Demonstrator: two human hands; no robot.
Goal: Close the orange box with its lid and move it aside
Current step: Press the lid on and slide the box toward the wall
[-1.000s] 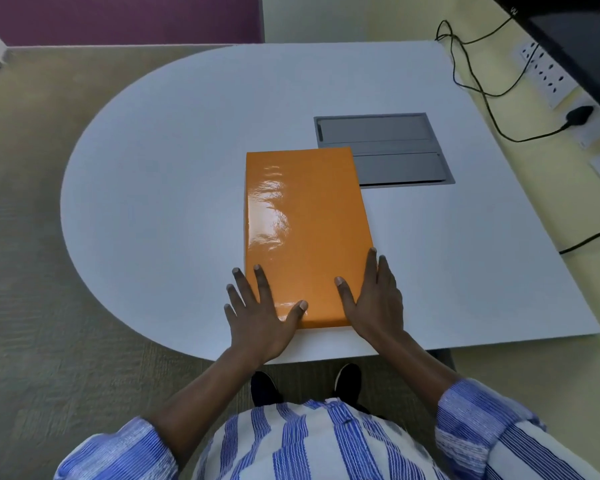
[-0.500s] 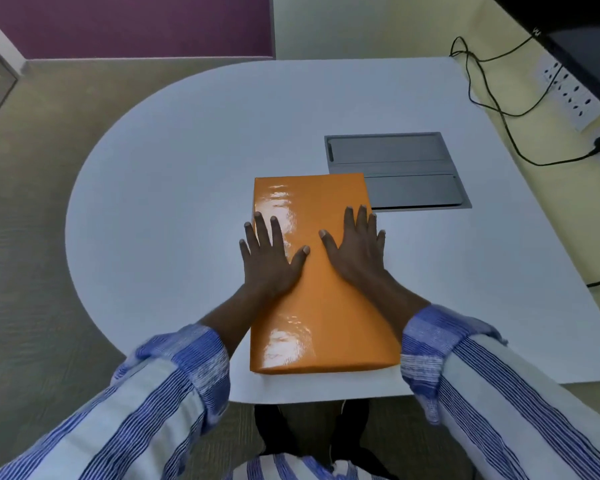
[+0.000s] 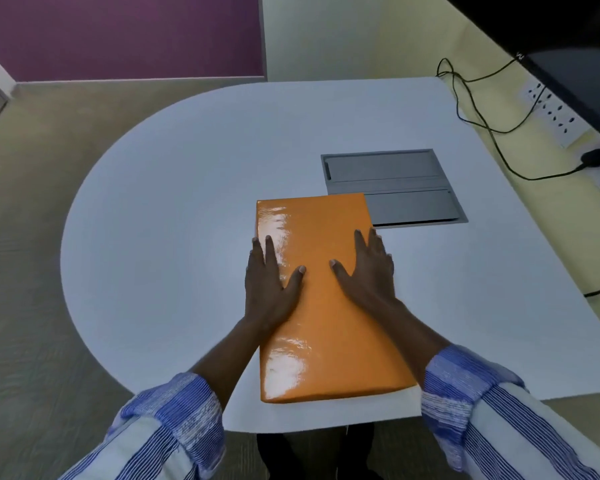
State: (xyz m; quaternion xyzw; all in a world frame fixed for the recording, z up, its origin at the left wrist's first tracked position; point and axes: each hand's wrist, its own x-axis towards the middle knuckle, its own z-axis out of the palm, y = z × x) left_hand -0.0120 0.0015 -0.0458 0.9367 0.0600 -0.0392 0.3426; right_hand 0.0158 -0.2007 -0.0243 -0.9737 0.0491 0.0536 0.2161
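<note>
Behind orange box (image 3: 326,299): grey hatch (image 3: 395,188), touching.

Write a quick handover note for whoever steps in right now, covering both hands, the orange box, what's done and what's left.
Left hand: flat and open on the left edge of the orange box, fingers spread, no grip.
Right hand: flat and open on the right edge, same.
The box lies lengthwise on the white table, its far right corner overlapping the grey floor-box hatch, its near end close to the table's front edge.
Done: the lid looks seated, the box closed.
Left: move the box aside.
</note>
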